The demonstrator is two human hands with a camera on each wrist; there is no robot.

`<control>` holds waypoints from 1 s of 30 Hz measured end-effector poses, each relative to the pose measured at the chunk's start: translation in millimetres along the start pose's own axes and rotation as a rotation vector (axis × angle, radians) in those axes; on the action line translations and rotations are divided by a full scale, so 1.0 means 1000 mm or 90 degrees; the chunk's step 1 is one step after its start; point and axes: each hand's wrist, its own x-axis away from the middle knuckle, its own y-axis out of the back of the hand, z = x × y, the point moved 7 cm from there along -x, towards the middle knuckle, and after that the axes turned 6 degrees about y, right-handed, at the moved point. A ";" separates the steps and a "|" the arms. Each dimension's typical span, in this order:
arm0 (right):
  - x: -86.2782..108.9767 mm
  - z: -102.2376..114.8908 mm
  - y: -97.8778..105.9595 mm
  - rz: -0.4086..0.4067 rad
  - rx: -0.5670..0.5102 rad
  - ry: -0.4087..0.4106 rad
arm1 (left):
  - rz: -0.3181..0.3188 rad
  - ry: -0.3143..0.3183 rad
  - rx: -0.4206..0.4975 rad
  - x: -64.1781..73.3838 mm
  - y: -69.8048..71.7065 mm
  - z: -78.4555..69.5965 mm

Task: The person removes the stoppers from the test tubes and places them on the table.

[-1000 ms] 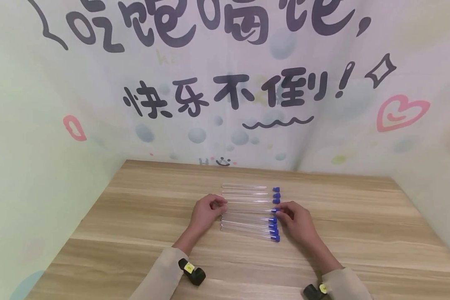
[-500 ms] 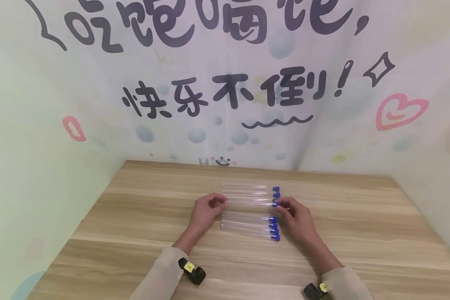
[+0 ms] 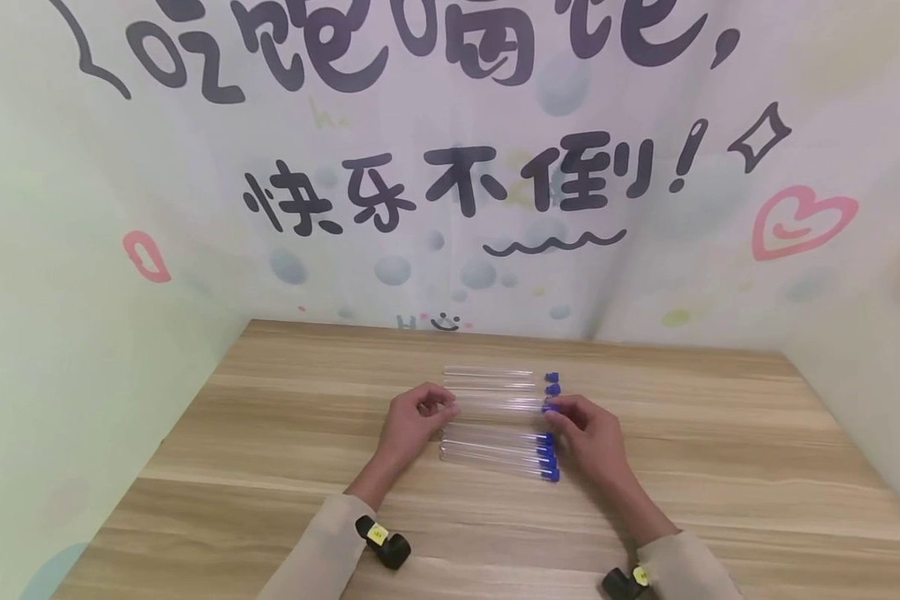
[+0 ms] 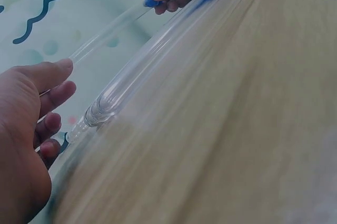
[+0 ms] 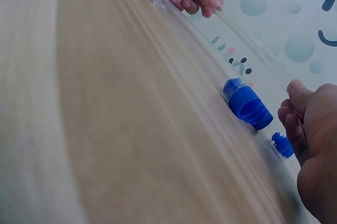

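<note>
A clear test tube (image 4: pixel 110 33) with a blue cap (image 4: pixel 152 2) is held above the table between both hands. My left hand (image 3: pixel 420 412) pinches its rounded end between thumb and fingers. At the other end, my right hand (image 3: pixel 591 433) pinches the capped end, and its fingertips partly cover the blue plastic. Nearer to me lie several capped test tubes (image 3: pixel 495 450), side by side with their blue caps to the right. Beyond the hands, uncapped tubes (image 3: pixel 489 386) lie in a row, with loose blue caps (image 3: pixel 552 389) off their right ends.
All of this is on a wood-grain table (image 3: pixel 285 500). A white printed cloth (image 3: pixel 390 275) with black lettering hangs along the back edge. Pale walls stand left and right. Each wrist carries a small black camera (image 3: pixel 393 550).
Both hands have carried the capped tube away from me, from beside the capped group toward the uncapped row. My right fingers have shifted slightly left on the capped end.
</note>
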 end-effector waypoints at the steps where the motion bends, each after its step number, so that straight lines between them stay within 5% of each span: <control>1: 0.000 0.000 0.000 -0.007 0.000 -0.002 | 0.004 0.000 0.003 0.000 0.000 0.000; 17: -0.001 -0.001 0.005 -0.051 0.033 -0.015 | 0.024 -0.056 0.035 0.003 -0.002 -0.006; 30: -0.001 -0.005 0.000 0.013 -0.061 -0.018 | -0.029 -0.012 0.011 0.003 0.006 -0.001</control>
